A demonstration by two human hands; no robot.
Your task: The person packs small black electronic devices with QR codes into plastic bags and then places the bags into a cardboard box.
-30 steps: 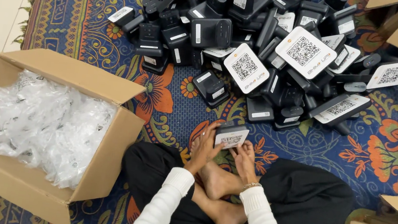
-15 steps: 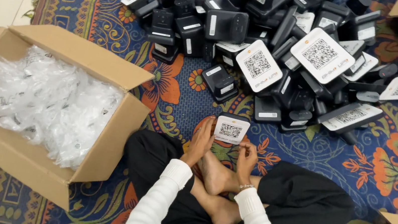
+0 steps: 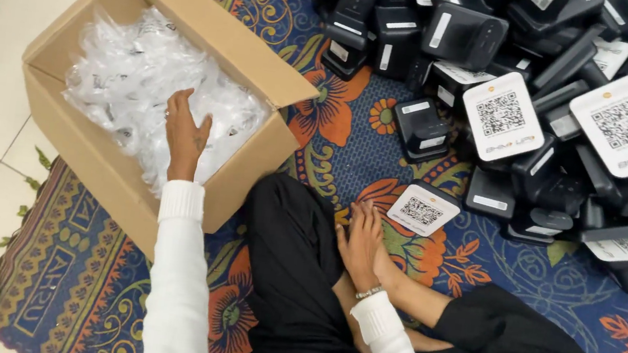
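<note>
- the left hand has let go of the device and now lies spread on the plastic bags in the box
- the right hand rests flat, fingers together, just beside the device on the rug

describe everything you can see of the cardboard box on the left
The cardboard box is plain brown corrugated card, open at the top with its flaps folded outward. It sits partly on the patterned rug and partly on the pale tiled floor, turned at an angle to the view. It is filled nearly to the rim with crumpled clear plastic bags. The left hand reaches inside and rests on the bags; the person's black-trousered knee lies close against its near corner.
</note>
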